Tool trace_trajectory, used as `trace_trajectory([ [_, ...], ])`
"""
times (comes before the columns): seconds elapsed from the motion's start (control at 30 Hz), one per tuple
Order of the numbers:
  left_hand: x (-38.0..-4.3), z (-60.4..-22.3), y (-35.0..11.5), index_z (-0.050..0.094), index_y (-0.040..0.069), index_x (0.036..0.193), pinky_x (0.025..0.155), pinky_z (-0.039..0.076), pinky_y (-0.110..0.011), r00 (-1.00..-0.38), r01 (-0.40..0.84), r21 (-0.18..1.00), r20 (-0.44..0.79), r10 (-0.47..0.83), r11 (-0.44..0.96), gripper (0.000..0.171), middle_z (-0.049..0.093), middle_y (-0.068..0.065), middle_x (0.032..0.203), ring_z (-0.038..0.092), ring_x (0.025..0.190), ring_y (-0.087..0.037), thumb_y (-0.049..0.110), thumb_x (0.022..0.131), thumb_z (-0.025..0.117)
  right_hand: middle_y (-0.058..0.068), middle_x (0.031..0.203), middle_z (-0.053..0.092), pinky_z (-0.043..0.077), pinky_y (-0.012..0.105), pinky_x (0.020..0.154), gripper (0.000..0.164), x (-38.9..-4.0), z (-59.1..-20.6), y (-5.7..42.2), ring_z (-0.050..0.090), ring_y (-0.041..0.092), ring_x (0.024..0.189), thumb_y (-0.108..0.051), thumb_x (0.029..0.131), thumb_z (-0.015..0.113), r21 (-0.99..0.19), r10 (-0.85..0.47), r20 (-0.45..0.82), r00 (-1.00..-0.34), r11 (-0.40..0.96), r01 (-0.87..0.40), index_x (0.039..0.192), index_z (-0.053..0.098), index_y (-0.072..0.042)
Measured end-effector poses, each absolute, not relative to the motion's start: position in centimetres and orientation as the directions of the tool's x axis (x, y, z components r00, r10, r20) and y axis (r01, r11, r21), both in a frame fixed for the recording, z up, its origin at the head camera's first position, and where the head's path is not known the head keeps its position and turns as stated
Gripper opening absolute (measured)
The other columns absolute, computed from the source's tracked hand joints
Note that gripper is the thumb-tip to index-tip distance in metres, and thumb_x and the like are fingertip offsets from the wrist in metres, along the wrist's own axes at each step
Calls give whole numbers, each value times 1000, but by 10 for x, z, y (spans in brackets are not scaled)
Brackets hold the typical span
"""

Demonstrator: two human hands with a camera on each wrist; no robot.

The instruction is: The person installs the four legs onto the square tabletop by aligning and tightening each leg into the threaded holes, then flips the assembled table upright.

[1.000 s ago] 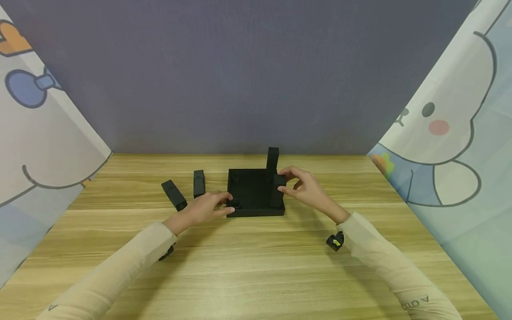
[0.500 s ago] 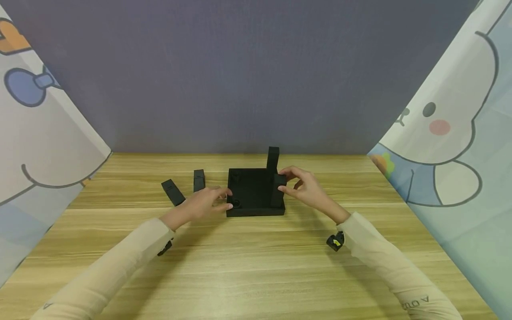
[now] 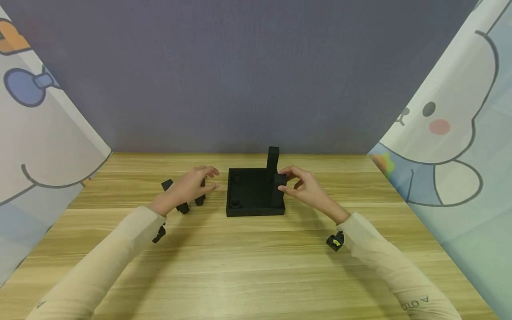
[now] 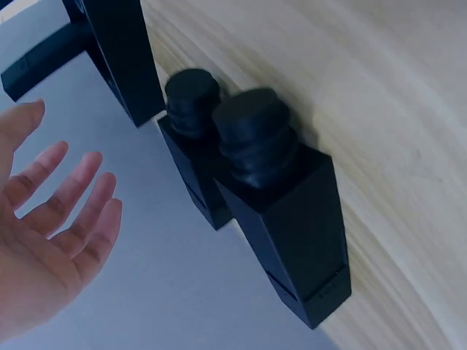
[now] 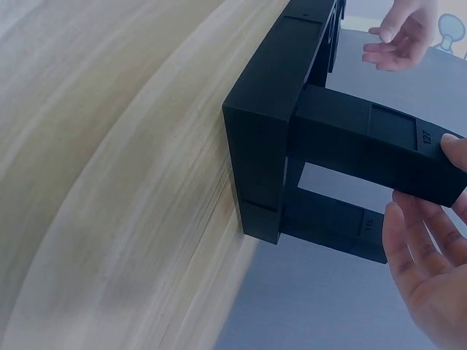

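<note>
The right hand (image 3: 305, 189) grips the upper part of the near black leg (image 3: 277, 198), thumb and fingers on opposing faces; this leg stands upright at the near right corner of the black base (image 3: 255, 212), with the far black leg (image 3: 273, 161) upright at the far right corner. The left hand (image 3: 186, 189) has its grip relaxed, fingers apart and unloaded, near the two loose legs (image 4: 292, 233) with threaded ends, lying on the table (image 3: 256, 262) left of the base.

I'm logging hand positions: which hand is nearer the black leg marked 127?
Right hand: it holds the black leg near its upper end. Left hand: apart, beyond the opposite side of the black base.
</note>
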State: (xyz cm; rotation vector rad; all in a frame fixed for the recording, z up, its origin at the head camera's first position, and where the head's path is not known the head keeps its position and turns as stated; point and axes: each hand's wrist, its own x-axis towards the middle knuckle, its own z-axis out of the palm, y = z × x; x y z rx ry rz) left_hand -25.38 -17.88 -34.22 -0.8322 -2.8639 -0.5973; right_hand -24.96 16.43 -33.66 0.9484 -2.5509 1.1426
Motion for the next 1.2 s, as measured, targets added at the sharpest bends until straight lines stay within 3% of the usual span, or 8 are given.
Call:
trace_trajectory([
  [0.4, -266, -347, -192, 54, 7, 120, 78, 49, -46, -910, 412, 315, 184, 371, 855, 40, 59, -18, 115, 59, 102, -32, 29, 88, 62, 5, 103, 64, 51, 25, 60, 35, -249, -336, 164, 61, 18, 88, -18, 79, 72, -609, -472, 403, -784, 501, -615, 111, 60, -11],
  [0.77, -280, -357, -198, 53, 5, 121, 67, 50, -44, -941, 326, 244, 175, 290, 913, 40, 55, -20, 116, 61, 86, -32, 25, 87, 63, 5, 105, 64, 51, 27, 62, 35, -248, -337, 164, 60, 17, 89, -19, 80, 71, -613, -467, 395, -791, 507, -606, 112, 60, -12],
  [1.2, -293, -363, -205, 53, 5, 120, 68, 49, -48, -971, 233, 254, 103, 214, 939, 42, 52, -23, 120, 57, 96, -36, 31, 88, 61, 6, 105, 63, 52, 32, 61, 35, -248, -337, 163, 61, 20, 90, -19, 80, 72, -614, -467, 409, -784, 495, -615, 112, 59, -12],
])
